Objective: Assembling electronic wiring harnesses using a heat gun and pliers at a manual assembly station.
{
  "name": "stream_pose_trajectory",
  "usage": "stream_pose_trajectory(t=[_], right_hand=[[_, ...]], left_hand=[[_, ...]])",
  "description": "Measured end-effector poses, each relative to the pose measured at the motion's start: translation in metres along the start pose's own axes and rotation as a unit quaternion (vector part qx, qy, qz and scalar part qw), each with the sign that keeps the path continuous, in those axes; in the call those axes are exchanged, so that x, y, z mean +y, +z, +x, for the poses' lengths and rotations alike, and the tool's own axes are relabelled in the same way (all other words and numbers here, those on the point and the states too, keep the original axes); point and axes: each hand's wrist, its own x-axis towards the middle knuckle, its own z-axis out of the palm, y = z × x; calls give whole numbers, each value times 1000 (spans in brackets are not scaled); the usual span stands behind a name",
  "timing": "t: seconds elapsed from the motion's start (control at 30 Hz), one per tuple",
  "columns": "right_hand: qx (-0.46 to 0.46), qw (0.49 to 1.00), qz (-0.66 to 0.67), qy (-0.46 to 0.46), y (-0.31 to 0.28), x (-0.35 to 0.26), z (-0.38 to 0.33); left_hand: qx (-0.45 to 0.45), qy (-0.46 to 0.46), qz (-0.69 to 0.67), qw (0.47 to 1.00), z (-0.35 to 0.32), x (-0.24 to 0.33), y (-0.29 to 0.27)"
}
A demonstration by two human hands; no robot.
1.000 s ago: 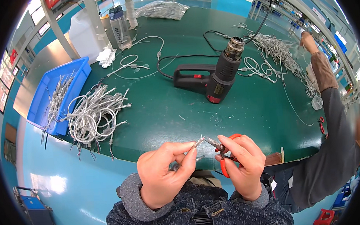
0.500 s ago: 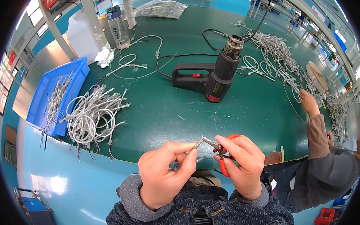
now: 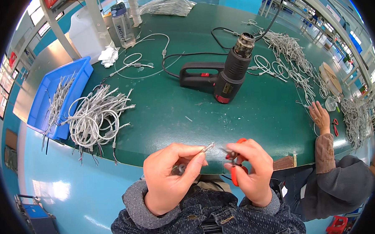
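Note:
My left hand (image 3: 167, 174) pinches a grey braided cable (image 3: 208, 147) between thumb and fingertips. The cable's frayed end points up and right, past the fingers. Closed round the red handles of small pliers (image 3: 234, 175) is my right hand (image 3: 256, 168). The dark jaws of the pliers lie a little to the right of the frayed end, apart from it. Both hands are above the near table edge. A dark round piece shows in the curl of my left hand, too hidden to name.
A heat gun (image 3: 227, 79) stands mid-table with its cord running back. At left, a bundle of cables (image 3: 97, 121) lies beside a blue bin (image 3: 83, 82). More cables (image 3: 285, 50) and a spool (image 3: 330, 79) are at right, where a co-worker's hand (image 3: 320, 117) rests.
The pliers have moved right, away from the cable's end, which now shows frayed strands. The co-worker's hand has come down flat on the table, nearer, and red-handled pliers now show beside it.

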Motion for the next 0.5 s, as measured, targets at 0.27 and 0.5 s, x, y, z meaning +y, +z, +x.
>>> stream_pose_trajectory(t=[0.27,0.5], right_hand=[[-2,975,-210,71,-8,44,-23],[-26,934,-356,13,-18,71,-29]], left_hand=[[57,68,91,992,-4,-9,-3],[52,33,92,994,-7,-12,1]])
